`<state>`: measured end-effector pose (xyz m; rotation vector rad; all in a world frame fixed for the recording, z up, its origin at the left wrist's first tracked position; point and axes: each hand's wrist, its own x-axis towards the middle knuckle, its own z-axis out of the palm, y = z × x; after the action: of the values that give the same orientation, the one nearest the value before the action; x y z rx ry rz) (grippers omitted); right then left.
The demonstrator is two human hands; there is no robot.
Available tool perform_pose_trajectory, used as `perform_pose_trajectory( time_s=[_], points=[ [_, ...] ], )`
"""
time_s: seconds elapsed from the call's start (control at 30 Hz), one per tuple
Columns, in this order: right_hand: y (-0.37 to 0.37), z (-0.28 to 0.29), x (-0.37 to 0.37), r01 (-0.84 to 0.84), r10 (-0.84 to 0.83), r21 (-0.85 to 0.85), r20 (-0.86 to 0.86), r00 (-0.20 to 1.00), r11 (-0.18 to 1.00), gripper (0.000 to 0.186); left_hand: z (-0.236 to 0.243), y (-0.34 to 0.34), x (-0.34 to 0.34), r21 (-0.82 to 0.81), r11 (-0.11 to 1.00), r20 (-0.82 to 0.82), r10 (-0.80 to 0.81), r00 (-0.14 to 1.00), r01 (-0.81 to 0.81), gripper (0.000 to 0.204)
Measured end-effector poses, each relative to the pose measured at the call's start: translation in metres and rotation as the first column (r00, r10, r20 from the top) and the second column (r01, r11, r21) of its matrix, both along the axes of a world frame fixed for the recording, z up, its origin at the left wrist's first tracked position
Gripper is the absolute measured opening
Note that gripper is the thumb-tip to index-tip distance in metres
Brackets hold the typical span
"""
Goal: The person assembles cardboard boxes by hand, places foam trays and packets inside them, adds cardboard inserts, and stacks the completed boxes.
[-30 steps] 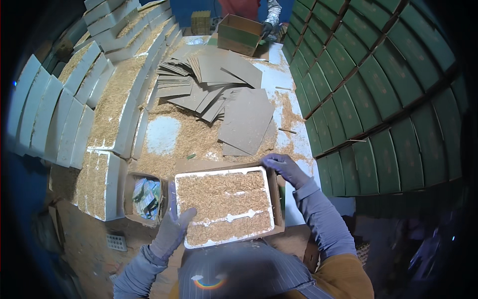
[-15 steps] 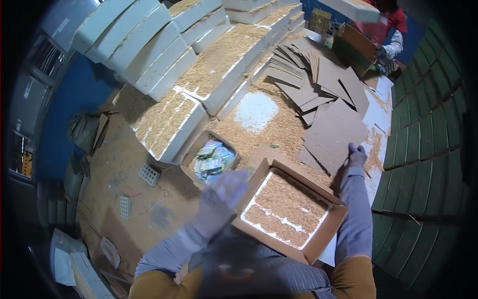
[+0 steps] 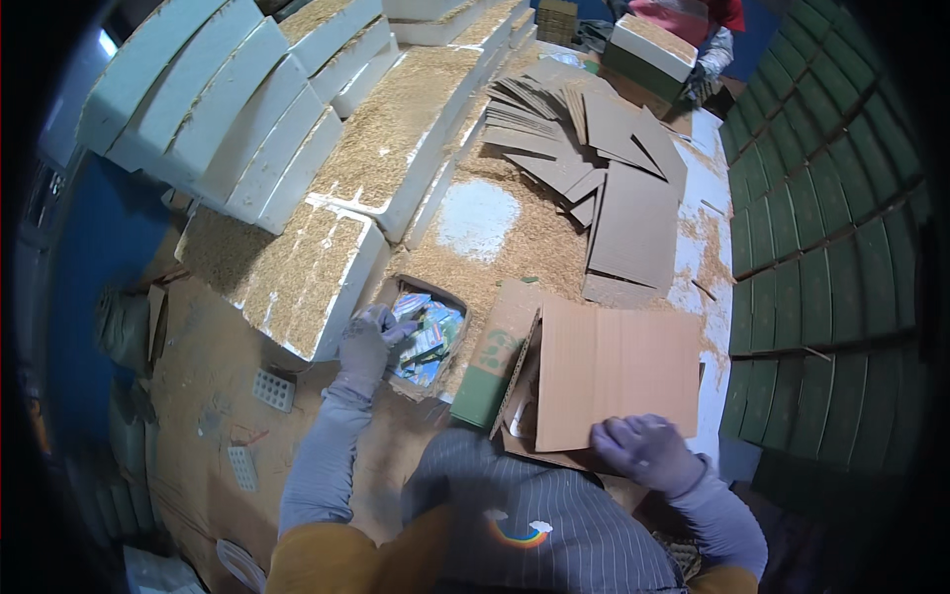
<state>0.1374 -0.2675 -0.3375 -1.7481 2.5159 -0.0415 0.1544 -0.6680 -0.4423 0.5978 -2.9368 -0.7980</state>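
My left hand (image 3: 371, 342) is at the left rim of a small container (image 3: 453, 351) of colourful packets (image 3: 426, 337), fingers curled over the packets; what they pinch is hidden. My right hand (image 3: 643, 450) has its bent fingers on the near edge of a plain cardboard sheet (image 3: 614, 366). This sheet lies over an open carton (image 3: 520, 401) in front of me, hiding most of the white tray inside. A green-printed carton flap (image 3: 487, 366) spreads out to the left, beside the packet container.
Loose cardboard sheets (image 3: 628, 218) lie beyond on wood shavings. White foam trays of shavings (image 3: 396, 119) are stacked along the left, green boxes (image 3: 821, 238) along the right. At the far end a co-worker (image 3: 693, 20) has hands at a green box (image 3: 638, 84) with a white tray on it.
My right hand has come back from the sheet pile, and a sheet now covers my carton. My left hand has moved onto the packet container. The co-worker's white tray is lower, on their box.
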Motion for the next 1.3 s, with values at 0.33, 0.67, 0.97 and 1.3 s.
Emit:
perform_pose_trajectory(
  time_s=[0.33, 0.67, 0.97, 1.3],
  points=[
    [-0.022, -0.024, 0.019, 0.484, -0.574, 0.417, 0.12, 0.81, 0.769, 0.034, 0.044, 0.181, -0.004, -0.442, 0.506, -0.116, -0.851, 0.512, 0.741, 0.027],
    [0.115, -0.045, 0.024, 0.997, -0.404, -0.054, 0.912, 0.069, 0.047, 0.056, 0.056, 0.113, -0.011, 0.502, 0.781, -0.248, -0.281, 0.927, 0.371, 0.031],
    [0.078, -0.167, 0.005, 0.926, -0.142, 0.336, 0.939, -0.314, 0.174, 0.11, -0.055, 0.165, -0.003, 0.423, 0.824, 0.086, -0.45, 0.889, 0.376, 0.055],
    [0.126, -0.153, 0.125, 0.875, 0.219, -0.035, 0.962, 0.16, -0.483, 0.068, -0.006, 0.233, -0.011, 0.547, 0.609, -0.137, -0.612, 0.779, 0.574, 0.055]
  ],
)
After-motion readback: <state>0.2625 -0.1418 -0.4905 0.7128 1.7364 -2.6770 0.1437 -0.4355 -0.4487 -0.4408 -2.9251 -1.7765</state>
